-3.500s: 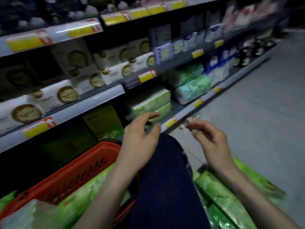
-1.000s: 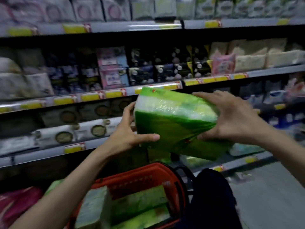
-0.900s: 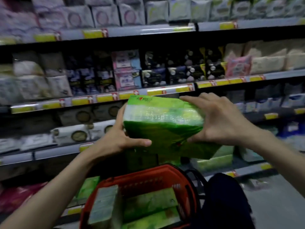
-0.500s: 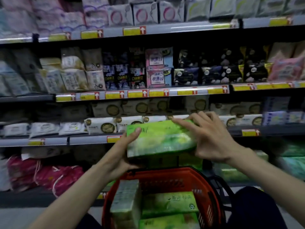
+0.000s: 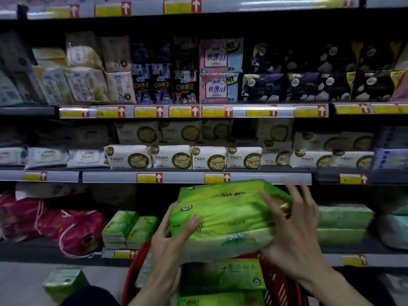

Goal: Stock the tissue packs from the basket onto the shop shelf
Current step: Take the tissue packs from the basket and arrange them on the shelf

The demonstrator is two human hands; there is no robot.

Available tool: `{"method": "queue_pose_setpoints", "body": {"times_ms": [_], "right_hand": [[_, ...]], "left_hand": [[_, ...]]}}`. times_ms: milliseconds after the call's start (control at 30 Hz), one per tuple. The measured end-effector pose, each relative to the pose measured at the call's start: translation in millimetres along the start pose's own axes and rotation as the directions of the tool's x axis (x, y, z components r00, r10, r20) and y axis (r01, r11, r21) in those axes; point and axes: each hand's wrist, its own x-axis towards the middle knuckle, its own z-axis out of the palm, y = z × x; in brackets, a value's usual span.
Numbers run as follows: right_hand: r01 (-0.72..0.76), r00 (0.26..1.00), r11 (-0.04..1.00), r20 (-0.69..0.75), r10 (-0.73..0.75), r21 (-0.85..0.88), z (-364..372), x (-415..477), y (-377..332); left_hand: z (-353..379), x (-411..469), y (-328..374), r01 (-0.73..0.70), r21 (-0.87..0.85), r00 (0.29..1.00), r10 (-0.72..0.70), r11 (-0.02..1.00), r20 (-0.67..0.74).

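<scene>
A large green tissue pack (image 5: 225,215) hangs in front of the lowest shelf, above the red basket (image 5: 280,283). My left hand (image 5: 170,241) grips its left end, thumb on the front face. My right hand (image 5: 291,230) presses on its right end with the fingers spread. More green tissue packs (image 5: 223,276) lie in the basket below. On the bottom shelf (image 5: 379,259), green packs (image 5: 129,229) stand at the left and pale green ones (image 5: 343,225) are stacked at the right.
Red drawstring bags (image 5: 72,228) fill the bottom shelf's left end. White packs (image 5: 172,157) line the shelf above, whose rail (image 5: 187,177) runs just over the held pack. A loose green pack (image 5: 64,283) lies on the floor at lower left.
The held pack has come down from the middle shelf's level to the lowest shelf's opening, and my view has moved closer to the shelves. Both hands stay on the pack.
</scene>
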Motion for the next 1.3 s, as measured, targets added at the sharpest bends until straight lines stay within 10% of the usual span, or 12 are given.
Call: {"method": "queue_pose_setpoints", "body": {"times_ms": [67,167,400,733,1300], "right_hand": [[-0.303,0.948,0.933,0.159,0.275,0.196,1,-6,-7],[-0.608,0.793,0.522,0.491,0.36,0.599,6,-15,3],[-0.642,0.738,-0.057,0.636,0.224,0.765,56,-29,37],[-0.626,0.779,0.38,0.517,0.355,0.681,105,25,63],[-0.713,0.658,0.525,0.703,0.27,0.465,228,94,121]], "left_hand": [[-5,4,-9,-0.02,0.025,1.0,0.02,0.999,0.006],[-16,14,-21,-0.014,0.049,0.999,0.012,0.999,0.031],[-26,35,-42,0.031,0.175,0.998,-0.041,0.984,0.054],[-37,109,-56,-0.007,0.487,0.963,-0.126,0.873,0.239],[-63,241,-98,0.018,0.756,0.894,-0.349,0.655,0.281]]}}
